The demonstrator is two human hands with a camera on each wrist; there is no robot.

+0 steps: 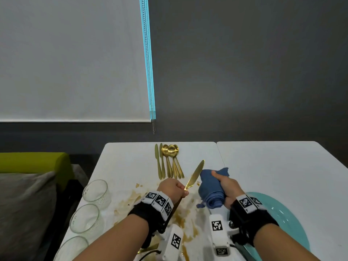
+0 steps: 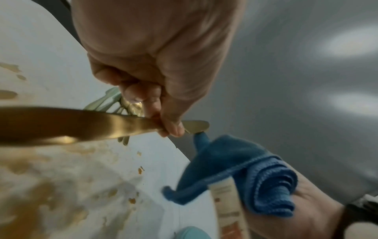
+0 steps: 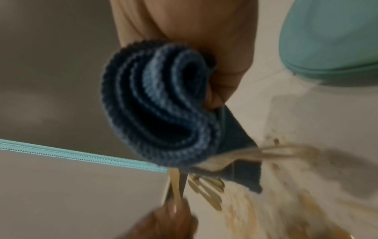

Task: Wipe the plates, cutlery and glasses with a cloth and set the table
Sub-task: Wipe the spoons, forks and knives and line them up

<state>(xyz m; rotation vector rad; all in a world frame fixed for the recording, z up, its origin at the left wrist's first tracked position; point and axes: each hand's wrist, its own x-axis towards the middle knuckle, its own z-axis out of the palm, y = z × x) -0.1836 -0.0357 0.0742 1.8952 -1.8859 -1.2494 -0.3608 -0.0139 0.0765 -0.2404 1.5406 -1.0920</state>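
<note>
Head view showed the left hand (image 1: 173,189) curled around the handle of a gold knife (image 1: 194,175), its blade angled up and away above the white bench (image 1: 263,166). Just to its right, the right hand (image 1: 228,187) gripped a rolled blue cloth (image 1: 209,185), near the blade but apart from it. A row of gold cutlery (image 1: 169,161) lay at the far edge of the bench, three glasses (image 1: 95,190) stood along its left side, and a teal plate (image 1: 286,213) sat under the right forearm. Brown stains (image 1: 180,217) spread over the bench beneath the hands. Left wrist view showed the fingers (image 2: 141,92) closed on the knife (image 2: 81,122), with the blade tip reaching out past the thumb toward a corner of the cloth (image 2: 235,165); whether they touched could not be told. Right wrist view showed the cloth (image 3: 159,110) rolled in layered folds inside the closed hand (image 3: 204,40), the plate (image 3: 331,40) at upper right, and the other hand (image 3: 165,221), blurred, below it.
</note>
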